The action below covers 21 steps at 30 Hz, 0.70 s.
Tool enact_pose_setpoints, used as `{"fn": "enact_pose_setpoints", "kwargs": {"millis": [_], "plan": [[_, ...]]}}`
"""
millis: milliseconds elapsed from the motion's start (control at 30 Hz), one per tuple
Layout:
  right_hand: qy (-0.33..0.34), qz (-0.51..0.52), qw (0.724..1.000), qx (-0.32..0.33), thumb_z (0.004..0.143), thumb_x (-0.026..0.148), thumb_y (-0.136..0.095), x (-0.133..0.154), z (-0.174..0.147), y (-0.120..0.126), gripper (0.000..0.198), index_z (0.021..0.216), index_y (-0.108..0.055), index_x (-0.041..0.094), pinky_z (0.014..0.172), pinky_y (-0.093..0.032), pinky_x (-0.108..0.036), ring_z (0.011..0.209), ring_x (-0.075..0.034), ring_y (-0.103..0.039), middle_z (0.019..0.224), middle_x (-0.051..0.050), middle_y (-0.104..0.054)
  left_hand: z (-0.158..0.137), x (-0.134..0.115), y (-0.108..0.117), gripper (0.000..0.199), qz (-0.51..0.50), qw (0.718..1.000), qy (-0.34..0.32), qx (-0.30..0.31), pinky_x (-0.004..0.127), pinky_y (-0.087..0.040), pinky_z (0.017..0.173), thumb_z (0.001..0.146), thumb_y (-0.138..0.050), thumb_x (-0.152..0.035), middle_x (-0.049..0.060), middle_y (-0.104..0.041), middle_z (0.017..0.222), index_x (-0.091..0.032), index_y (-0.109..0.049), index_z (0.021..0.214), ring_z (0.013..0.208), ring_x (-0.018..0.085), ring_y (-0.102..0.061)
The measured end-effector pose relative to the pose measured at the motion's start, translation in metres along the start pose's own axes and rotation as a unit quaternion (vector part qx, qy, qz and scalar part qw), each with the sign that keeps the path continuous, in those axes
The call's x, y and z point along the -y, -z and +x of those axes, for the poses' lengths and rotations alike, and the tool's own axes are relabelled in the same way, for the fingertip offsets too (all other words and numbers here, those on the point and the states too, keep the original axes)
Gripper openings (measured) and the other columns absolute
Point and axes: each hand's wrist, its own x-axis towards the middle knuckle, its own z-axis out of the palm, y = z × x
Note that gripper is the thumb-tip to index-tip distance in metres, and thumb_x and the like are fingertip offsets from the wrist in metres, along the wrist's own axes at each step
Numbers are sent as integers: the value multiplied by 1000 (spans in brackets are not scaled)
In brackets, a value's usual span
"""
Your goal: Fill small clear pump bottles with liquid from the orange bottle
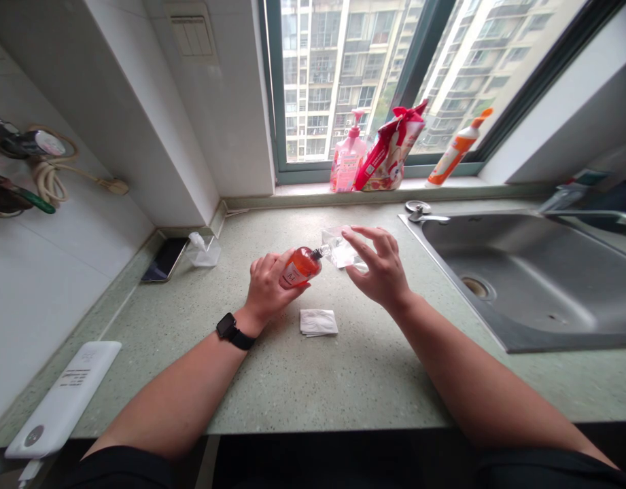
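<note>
My left hand (272, 282) is wrapped around a bottle of orange-red liquid (300, 267) with a pale label marked "M". The bottle leans to the right, and its black neck ends in a clear, ribbed-looking tip. To the right, my right hand (378, 265) is held with thumb and fingers apart, close to a clear plastic container (336, 239) with something white in it. Its fingertips partly overlap the container; whether they touch it I cannot tell. A folded white tissue (318, 322) lies on the counter below the bottle.
Left on the counter are a phone (164, 259), a small clear container with tissue (203, 250) and a white power bank (65, 397). A steel sink (527, 336) lies to the right. A pink pump bottle (348, 163), red bag (391, 153) and orange-white bottle (454, 155) line the windowsill.
</note>
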Motion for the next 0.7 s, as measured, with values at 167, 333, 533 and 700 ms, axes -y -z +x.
{"fn": "enact_pose_setpoints", "kwargs": {"millis": [167,333,533,700], "plan": [[2,2,1000,-3,84,5,-73,1,1,1,103,171,-34,46,121,-48,-63,133,-35,-64,148,-9,-61,1,-1,1,81,2,1000,-3,-3,49,-44,106,91,-77,-70,11,-70,122,-26,-57,155,111,32,-65],[-2,4,1000,0,84,5,-72,1,0,0,105,171,-31,48,121,-47,-63,135,-36,-62,151,-8,-59,1,-2,1,80,4,1000,4,-1,49,-44,106,91,-77,-71,11,-70,122,-27,-57,155,112,32,-65],[-4,-4,1000,5,84,5,-72,1,1,1,104,170,-31,48,119,-50,-65,137,-38,-61,151,-10,-56,0,-1,1,80,-1,1000,4,0,50,-45,106,91,-76,-73,11,-70,122,-28,-57,156,113,32,-65],[-4,-3,1000,4,84,5,-71,1,1,0,104,170,-32,48,117,-52,-65,135,-38,-61,152,-10,-55,0,-1,0,81,-3,1000,-3,-5,50,-45,107,91,-76,-73,11,-70,123,-26,-57,155,112,32,-65]]}}
